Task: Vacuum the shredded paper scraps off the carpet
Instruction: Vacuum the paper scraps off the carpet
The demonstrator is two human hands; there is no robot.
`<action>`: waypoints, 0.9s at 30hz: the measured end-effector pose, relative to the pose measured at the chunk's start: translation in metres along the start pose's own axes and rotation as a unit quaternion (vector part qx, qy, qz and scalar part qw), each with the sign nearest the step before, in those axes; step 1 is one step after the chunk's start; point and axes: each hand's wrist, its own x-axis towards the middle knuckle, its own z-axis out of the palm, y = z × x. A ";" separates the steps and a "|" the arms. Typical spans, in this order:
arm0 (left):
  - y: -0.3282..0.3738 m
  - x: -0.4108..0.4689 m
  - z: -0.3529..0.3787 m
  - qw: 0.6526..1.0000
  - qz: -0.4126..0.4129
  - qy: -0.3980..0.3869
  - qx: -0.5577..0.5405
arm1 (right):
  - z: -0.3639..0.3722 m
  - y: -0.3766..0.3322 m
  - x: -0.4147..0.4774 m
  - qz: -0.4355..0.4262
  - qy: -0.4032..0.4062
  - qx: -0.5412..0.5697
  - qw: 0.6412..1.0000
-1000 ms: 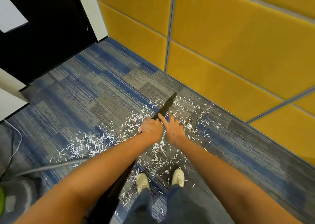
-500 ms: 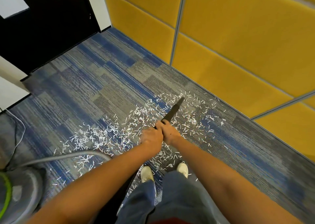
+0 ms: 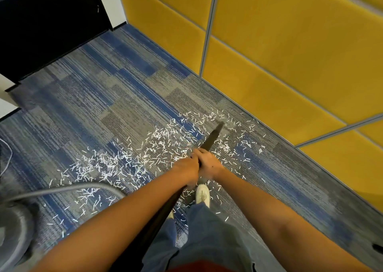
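The left hand [image 3: 185, 168] and right hand [image 3: 209, 162] grip the vacuum wand [image 3: 211, 138], tip seemingly among paper scraps [image 3: 160, 147].

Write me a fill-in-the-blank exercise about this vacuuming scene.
1. The left hand and right hand grip a vacuum wand coloured ____.
2. The paper scraps on the carpet are ____.
3. The wall panels are ____.
4. The grey hose lies on the person's ____ side.
Missing: black; white; yellow; left.
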 end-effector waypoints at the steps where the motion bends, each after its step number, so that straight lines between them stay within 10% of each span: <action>1: -0.001 0.000 -0.006 1.000 0.001 -0.024 -0.008 | 0.000 0.003 0.000 -0.002 0.010 0.009 1.000; 27: 0.093 0.030 -0.038 0.999 -0.002 -0.044 -0.008 | -0.068 0.082 -0.021 0.008 0.015 0.035 0.999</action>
